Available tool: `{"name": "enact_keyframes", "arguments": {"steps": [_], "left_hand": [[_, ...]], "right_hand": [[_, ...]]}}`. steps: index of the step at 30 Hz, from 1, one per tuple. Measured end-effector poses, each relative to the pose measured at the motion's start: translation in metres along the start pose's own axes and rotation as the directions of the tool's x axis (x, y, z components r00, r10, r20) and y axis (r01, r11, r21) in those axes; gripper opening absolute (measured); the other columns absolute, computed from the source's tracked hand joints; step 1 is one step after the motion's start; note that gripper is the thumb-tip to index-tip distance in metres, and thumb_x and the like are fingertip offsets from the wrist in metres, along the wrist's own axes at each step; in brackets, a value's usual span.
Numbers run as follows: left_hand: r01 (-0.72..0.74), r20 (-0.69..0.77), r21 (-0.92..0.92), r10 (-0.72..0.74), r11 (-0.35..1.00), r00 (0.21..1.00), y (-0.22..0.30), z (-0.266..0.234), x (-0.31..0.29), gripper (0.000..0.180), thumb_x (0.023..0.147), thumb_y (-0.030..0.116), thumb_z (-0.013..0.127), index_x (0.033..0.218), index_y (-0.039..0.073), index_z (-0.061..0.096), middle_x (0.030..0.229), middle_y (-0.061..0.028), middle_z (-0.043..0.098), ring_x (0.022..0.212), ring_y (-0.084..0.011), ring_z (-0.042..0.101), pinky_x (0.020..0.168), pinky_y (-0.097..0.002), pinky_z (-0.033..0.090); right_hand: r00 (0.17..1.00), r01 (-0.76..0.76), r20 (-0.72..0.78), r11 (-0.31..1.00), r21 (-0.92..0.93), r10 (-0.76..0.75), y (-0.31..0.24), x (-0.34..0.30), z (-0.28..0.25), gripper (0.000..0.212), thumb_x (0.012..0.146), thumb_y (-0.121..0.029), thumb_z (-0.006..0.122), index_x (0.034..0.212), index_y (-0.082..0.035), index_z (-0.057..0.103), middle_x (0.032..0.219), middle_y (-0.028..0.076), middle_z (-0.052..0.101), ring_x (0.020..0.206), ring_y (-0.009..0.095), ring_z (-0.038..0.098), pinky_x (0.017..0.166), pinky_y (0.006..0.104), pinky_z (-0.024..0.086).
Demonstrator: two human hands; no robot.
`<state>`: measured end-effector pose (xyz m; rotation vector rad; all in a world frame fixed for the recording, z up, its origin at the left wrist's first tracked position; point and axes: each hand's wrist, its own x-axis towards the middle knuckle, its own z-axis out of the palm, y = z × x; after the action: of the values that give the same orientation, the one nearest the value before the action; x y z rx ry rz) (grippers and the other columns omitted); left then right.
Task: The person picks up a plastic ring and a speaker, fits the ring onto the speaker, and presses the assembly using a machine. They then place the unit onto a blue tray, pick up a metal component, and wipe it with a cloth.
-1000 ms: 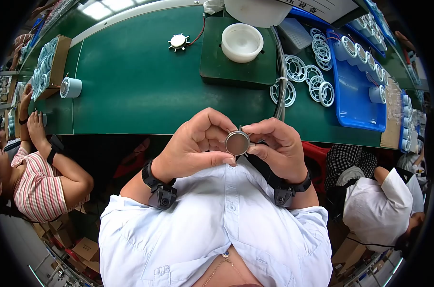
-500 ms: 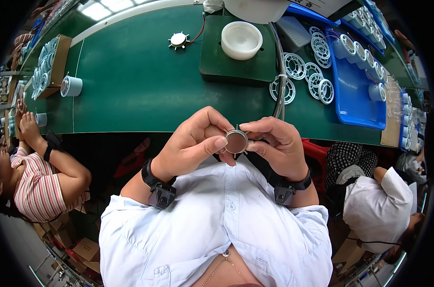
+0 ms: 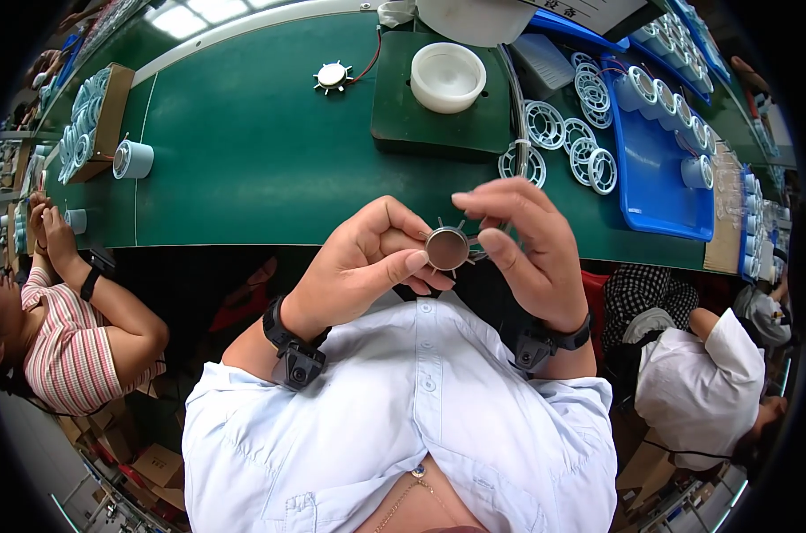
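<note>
Just off the near table edge, my left hand (image 3: 367,253) pinches a round disc part (image 3: 447,250) with a brownish face, a metal rim and short prongs sticking out around it. Thumb and fingers grip its left side. My right hand (image 3: 532,249) is beside the disc's right side, its thumb and fingers spread and holding nothing. A similar pronged part (image 3: 333,75), white-topped with a red wire, lies farther off on the green table (image 3: 252,169).
A white round cup (image 3: 449,76) stands on a green block (image 3: 394,124). Right of it are cables, several pale blue rings (image 3: 545,125) and a blue tray (image 3: 665,209) holding cylindrical housings. A cardboard box (image 3: 110,115) of rings stands left. People sit on both sides.
My right hand has let go of the disc, moved slightly right and opened its fingers. The disc, in my left hand, has shifted slightly up and right.
</note>
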<state>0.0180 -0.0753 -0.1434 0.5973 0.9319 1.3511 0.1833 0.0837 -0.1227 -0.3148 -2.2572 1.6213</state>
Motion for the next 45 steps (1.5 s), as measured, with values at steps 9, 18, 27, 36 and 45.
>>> {"name": "enact_keyframes", "arguments": {"steps": [9, 18, 27, 36, 45], "left_hand": [[-0.103, 0.049, 0.140, 0.097, 0.985, 0.994, -0.009, 0.013, 0.014, 0.014, 0.098, 0.004, 0.051, 0.110, -0.001, 0.046, 0.101, -0.0090, 0.065, 0.096, -0.0154, 0.068, 0.077, -0.0248, 0.055], [0.017, 0.091, 0.009, -0.018, 1.000, 0.996, -0.007, 0.010, 0.010, 0.017, 0.098, 0.004, 0.054, 0.112, -0.002, 0.046, 0.106, -0.0140, 0.066, 0.096, -0.0178, 0.068, 0.079, -0.0274, 0.054], [0.007, 0.138, -0.024, -0.004, 1.000, 0.990, -0.001, 0.010, 0.002, 0.016, 0.097, 0.004, 0.055, 0.109, -0.002, 0.046, 0.104, -0.0130, 0.066, 0.095, -0.0169, 0.068, 0.076, -0.0255, 0.054], [-0.047, 0.086, 0.007, 0.047, 0.999, 0.995, 0.000, 0.008, 0.001, 0.017, 0.096, 0.005, 0.057, 0.108, -0.002, 0.046, 0.101, -0.0207, 0.068, 0.095, -0.0248, 0.070, 0.079, -0.0326, 0.060], [-0.039, 0.103, -0.007, 0.040, 0.999, 0.994, -0.001, 0.008, 0.001, 0.015, 0.097, 0.003, 0.055, 0.107, -0.002, 0.046, 0.104, -0.0153, 0.067, 0.095, -0.0168, 0.068, 0.078, -0.0255, 0.053]], "right_hand": [[0.915, 0.134, -0.165, 0.662, -0.738, -0.369, -0.017, 0.043, 0.032, 0.020, 0.089, -0.012, 0.061, 0.108, -0.011, 0.065, 0.103, 0.005, 0.062, 0.099, 0.025, 0.055, 0.085, 0.0362, 0.038], [0.838, 0.075, -0.263, 0.578, -0.812, -0.478, -0.014, 0.046, 0.011, 0.019, 0.088, -0.008, 0.060, 0.105, -0.013, 0.066, 0.101, 0.003, 0.062, 0.098, 0.024, 0.055, 0.084, 0.0348, 0.035], [0.859, 0.072, -0.243, 0.577, -0.814, -0.450, -0.007, 0.044, 0.000, 0.018, 0.090, -0.003, 0.057, 0.104, -0.008, 0.066, 0.096, 0.005, 0.062, 0.095, 0.022, 0.056, 0.082, 0.0351, 0.040], [0.921, 0.050, -0.315, 0.874, -0.484, -0.227, 0.001, 0.009, -0.004, 0.015, 0.095, -0.001, 0.052, 0.102, -0.003, 0.065, 0.090, 0.005, 0.063, 0.087, 0.017, 0.058, 0.079, 0.0262, 0.043], [0.896, 0.339, -0.338, 0.936, 0.097, -0.289, -0.008, 0.006, -0.001, 0.013, 0.099, -0.010, 0.048, 0.106, -0.003, 0.058, 0.099, 0.008, 0.057, 0.090, 0.018, 0.053, 0.082, 0.0280, 0.043]]}}
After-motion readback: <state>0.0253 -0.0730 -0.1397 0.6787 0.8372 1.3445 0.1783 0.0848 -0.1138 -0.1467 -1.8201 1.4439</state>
